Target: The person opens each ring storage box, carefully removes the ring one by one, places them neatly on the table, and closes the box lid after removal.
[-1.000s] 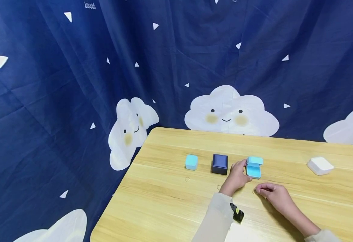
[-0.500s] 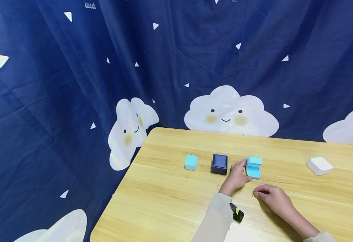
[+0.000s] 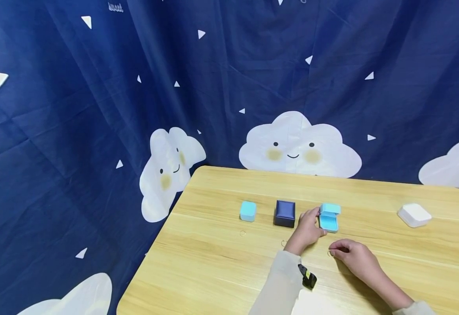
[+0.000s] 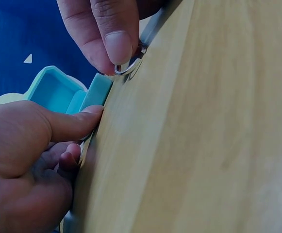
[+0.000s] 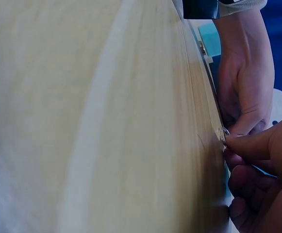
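Note:
My left hand [image 3: 307,228] holds a small light-blue ring box [image 3: 329,224] on the wooden table, its lid raised and its inside facing me. The left wrist view shows the thumb [image 4: 77,121] pressed against the base of the box. Just in front of the box, my right hand [image 3: 357,257] pinches a thin metal ring [image 4: 128,70] between thumb and fingertips, low over the tabletop. The box and ring are apart. In the right wrist view the ring [image 5: 223,135] shows at the fingertips; the box is mostly hidden behind the hands.
Left of my left hand stand a closed dark-blue box [image 3: 285,213] and a closed light-blue box [image 3: 248,211]. Two more thin rings lie in front of them. A white box [image 3: 415,215] sits at the right of the table [image 3: 198,262]. A blue curtain [image 3: 221,87] hangs behind.
My right hand has shifted slightly left and towards me, and the ring shows more clearly at its fingertips. The left hand keeps its hold on the light-blue ring box.

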`<state>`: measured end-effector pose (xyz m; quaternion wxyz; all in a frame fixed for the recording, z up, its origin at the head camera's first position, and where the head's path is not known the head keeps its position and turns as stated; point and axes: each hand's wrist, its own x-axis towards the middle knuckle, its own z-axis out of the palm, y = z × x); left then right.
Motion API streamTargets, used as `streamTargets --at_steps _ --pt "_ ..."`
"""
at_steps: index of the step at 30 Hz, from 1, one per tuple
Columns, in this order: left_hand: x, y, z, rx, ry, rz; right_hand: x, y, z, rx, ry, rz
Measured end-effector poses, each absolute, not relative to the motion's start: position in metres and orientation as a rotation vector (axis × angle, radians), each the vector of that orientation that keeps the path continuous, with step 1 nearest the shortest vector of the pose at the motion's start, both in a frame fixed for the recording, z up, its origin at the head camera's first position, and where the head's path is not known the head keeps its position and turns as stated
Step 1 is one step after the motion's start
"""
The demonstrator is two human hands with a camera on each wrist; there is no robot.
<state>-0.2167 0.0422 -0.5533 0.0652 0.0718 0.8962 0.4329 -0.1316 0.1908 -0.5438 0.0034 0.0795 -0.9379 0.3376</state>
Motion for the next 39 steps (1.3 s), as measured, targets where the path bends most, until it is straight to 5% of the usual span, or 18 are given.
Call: streamTargets --at_steps 39 --pt "-0.2181 0.0428 -0.5552 0.193 2.695 1.299 -0.135 0.1955 -0.5407 0.28 -2.823 1.072"
